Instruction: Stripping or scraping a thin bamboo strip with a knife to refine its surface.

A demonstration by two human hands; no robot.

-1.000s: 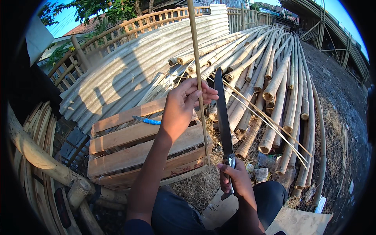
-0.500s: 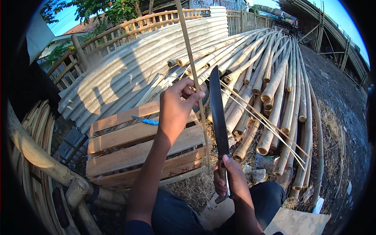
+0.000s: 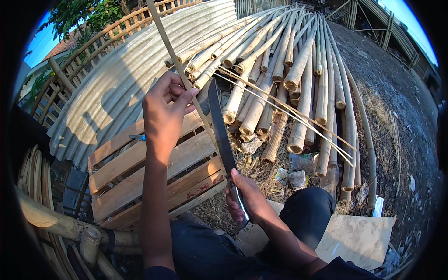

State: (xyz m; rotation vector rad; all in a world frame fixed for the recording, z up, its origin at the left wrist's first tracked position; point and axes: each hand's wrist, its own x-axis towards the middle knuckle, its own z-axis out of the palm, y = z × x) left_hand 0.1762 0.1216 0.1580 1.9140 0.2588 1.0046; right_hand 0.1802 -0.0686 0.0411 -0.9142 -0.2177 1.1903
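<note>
Pinched between thumb and fingers of my left hand [image 3: 163,112] is a long thin bamboo strip [image 3: 163,35]. It slants from the top edge down to the right, its lower part passing close to the blade. My right hand [image 3: 246,196] grips the handle of a machete [image 3: 221,128], whose dark blade points up and slightly left. From this view I cannot tell whether blade and strip touch. Behind my left forearm, a slatted wooden crate [image 3: 179,161] carries a small blue-handled knife [image 3: 138,137], partly hidden by my wrist.
Many bamboo poles [image 3: 298,77] fan out ahead, with several thin strips [image 3: 298,119] lying across them. Corrugated sheets [image 3: 107,93] and a bamboo fence [image 3: 107,42] stand at left. Split bamboo [image 3: 35,172] and a thick bamboo frame [image 3: 46,214] are near my left side. Cardboard [image 3: 357,238] lies by my knee.
The view has shifted, so the scene sits lower left to higher up in the picture. The strip and the machete blade both lean further left. Both grips stay the same.
</note>
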